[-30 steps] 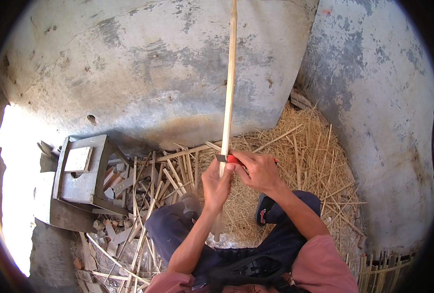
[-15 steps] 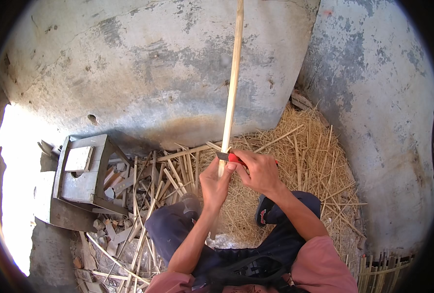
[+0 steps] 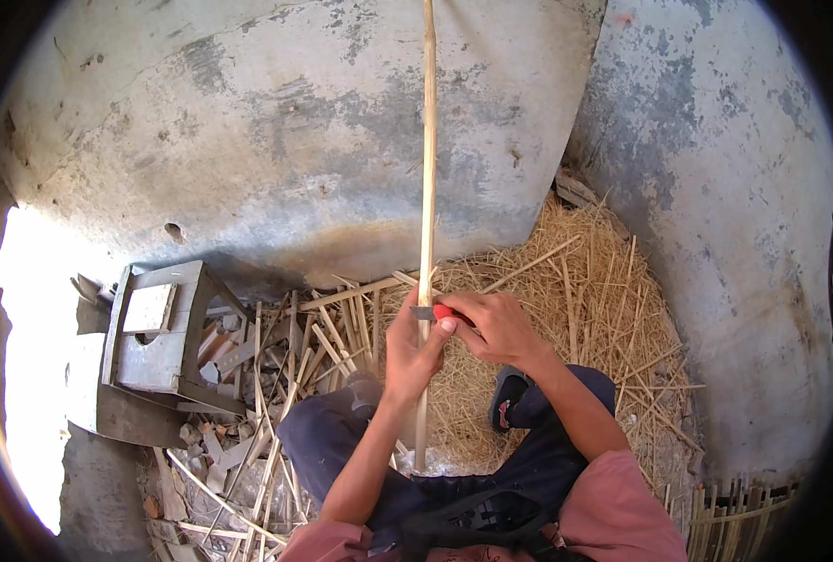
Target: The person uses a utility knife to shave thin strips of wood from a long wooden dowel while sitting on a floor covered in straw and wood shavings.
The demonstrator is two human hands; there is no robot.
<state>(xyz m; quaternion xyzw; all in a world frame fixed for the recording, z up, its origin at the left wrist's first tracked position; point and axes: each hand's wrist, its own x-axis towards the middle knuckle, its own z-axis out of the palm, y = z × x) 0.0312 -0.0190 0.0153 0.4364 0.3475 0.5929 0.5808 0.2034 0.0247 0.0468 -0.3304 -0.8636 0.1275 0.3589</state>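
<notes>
A long pale strip of split bamboo or wood point(image 3: 429, 159) stands nearly upright in front of me, running from the top of the view down between my knees. My left hand point(image 3: 410, 348) is closed around it below the middle. In my right hand point(image 3: 496, 328) is a knife with a red handle point(image 3: 452, 316), its dark short blade point(image 3: 423, 313) lying across the strip just at my left fingers. The right thumb presses close to the blade. A small curl of shaving lifts from the strip just above the blade.
Straw-like shavings point(image 3: 566, 309) heap up at the right, against the peeling wall point(image 3: 698, 206). Loose sticks point(image 3: 271, 450) and rubble point(image 3: 215, 440) lie at the left, beside an overturned wooden stool point(image 3: 159, 328). A slatted piece point(image 3: 740, 520) stands at the lower right.
The strip's upper end has swung left, so it stands straighter. Both hands and the knife have shifted slightly left and down, and a curl of shaving now shows above the blade.
</notes>
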